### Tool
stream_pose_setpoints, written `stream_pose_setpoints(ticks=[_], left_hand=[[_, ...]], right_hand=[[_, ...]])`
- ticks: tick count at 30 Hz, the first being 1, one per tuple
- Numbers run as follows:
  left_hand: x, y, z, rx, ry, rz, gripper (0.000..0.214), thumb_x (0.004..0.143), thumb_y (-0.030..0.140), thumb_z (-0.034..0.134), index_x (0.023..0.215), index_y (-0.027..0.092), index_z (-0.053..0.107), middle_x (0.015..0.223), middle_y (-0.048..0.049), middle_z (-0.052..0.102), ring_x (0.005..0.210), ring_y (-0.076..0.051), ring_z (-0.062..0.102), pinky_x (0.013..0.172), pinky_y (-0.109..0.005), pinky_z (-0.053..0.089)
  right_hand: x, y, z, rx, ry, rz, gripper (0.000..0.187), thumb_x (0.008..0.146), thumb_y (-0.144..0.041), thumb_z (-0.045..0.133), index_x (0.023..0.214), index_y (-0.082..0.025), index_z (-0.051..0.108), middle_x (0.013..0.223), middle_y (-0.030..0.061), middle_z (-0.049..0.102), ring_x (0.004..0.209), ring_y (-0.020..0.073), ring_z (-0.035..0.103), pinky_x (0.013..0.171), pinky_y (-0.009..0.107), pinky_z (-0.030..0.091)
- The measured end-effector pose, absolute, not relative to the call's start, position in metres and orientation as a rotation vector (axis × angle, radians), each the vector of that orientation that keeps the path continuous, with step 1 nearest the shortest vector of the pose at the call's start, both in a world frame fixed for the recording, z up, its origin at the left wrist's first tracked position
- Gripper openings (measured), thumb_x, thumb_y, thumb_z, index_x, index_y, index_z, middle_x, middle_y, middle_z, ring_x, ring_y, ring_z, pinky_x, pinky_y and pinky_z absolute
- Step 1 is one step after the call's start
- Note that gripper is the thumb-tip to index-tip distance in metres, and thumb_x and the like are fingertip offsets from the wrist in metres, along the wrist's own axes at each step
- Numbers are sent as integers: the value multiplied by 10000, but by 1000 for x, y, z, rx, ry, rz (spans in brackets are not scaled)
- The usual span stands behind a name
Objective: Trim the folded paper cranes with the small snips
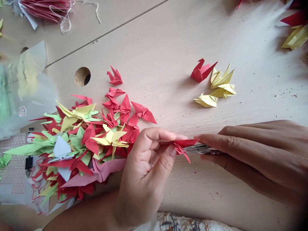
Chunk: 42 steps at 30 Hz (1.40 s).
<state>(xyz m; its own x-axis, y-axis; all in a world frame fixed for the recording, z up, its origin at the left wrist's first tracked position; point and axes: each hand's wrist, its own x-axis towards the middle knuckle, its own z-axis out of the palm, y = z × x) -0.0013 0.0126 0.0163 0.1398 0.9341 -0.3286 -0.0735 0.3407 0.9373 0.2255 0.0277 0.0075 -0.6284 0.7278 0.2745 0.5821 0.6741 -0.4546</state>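
Observation:
My left hand (146, 170) pinches a small red origami crane (184, 146) between thumb and fingers, just above the wooden table. Coming in from the right, my right hand (255, 154) has its fingers closed around a slim metal tool (198, 149) that is mostly hidden; its exact kind does not show. The metal end reaches the crane, and the right fingertips are close to the crane's wing. To the left of my left hand lies a heap of folded cranes (91, 141) in red, yellow, green, white and pink.
Beyond my hands stand a red crane (201, 70) and several yellow cranes (221, 86). A round hole (82, 76) pierces the table near a panel seam. Plastic bags (29, 86) lie at left. Red folded paper (45, 9) with white string (66, 22) sits top left.

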Motion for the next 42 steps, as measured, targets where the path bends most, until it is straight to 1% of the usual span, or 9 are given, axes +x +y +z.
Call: stream_pose_setpoints(ticks=[5,8,12,15,20,26,35,39,42], left_hand=[[-1,13,16,954,1187,899,173,984,133,659,1026,297,694,1045,25,773,1005,-120,728,905,-213,610],[-1,13,15,958,1190,889,181,982,129,660,1032,300,692,1049,24,775,1011,-126,729,894,-216,615],[-2,12,16,963,1184,895,183,981,123,660,1041,293,691,1055,22,771,1002,-121,730,893,-204,613],[-2,12,16,955,1181,892,191,987,123,654,1047,300,690,1060,32,761,1002,-105,721,900,-181,598],[-2,12,15,943,1175,899,189,999,125,638,1059,300,680,1038,33,742,1001,-94,700,903,-163,579],[-3,12,14,933,1175,899,180,997,135,640,1070,295,673,1038,18,740,997,-119,701,889,-201,591],[-2,13,16,892,1143,895,179,996,120,639,1022,294,673,1035,41,762,991,-86,714,903,-166,581],[-4,13,17,987,1133,896,186,986,123,643,907,280,704,1067,16,773,1028,-138,719,949,-260,594],[-5,14,17,1064,1140,883,232,991,129,631,909,306,759,1075,11,769,1048,-163,712,977,-308,592]], right_hand=[[228,24,10,-1056,-2465,458,100,1026,-154,545,1025,-193,638,813,1,717,561,143,613,510,326,389],[228,24,12,-1052,-2474,439,131,1012,-92,539,1017,-186,631,788,-7,702,548,139,602,515,326,392],[225,27,14,-1050,-2482,449,147,1009,-70,531,969,-200,588,732,-24,660,531,136,570,508,325,392],[225,28,14,-1041,-2462,470,173,1009,-69,528,923,-216,561,705,-33,637,516,134,547,500,326,382],[228,28,13,-1051,-2464,471,158,1018,-101,536,920,-223,559,716,-34,635,526,129,554,495,307,391],[228,26,9,-1049,-2438,498,113,999,-102,570,979,-211,588,734,-31,648,512,128,537,480,308,392],[227,25,7,-1006,-2439,490,67,1019,-155,563,1048,-201,602,752,-24,673,523,137,568,485,313,402],[228,28,7,-994,-2484,472,114,1000,-92,575,1051,-189,606,761,-21,677,556,136,585,503,306,422],[229,30,6,-947,-2463,444,99,1009,-120,580,1072,-174,634,765,-19,682,546,131,570,490,302,414]])
